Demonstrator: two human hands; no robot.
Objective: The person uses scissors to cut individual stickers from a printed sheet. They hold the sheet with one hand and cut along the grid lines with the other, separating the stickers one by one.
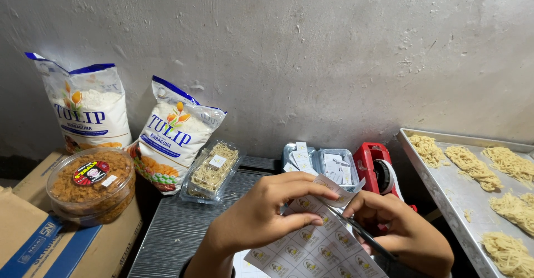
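Note:
My left hand pinches the upper edge of a white sheet of small round stickers, which lies over a dark table. The top corner of the sheet curls up between my thumbs. My right hand grips dark scissors, whose blades run along the sheet's right side. Both hands sit close together at the bottom middle of the view.
Two white flour bags lean on the wall at left. A round tub of brown crumbs rests on a cardboard box. A clear noodle box, a foil tray of labels, a red tape dispenser and a metal tray of noodle nests stand behind.

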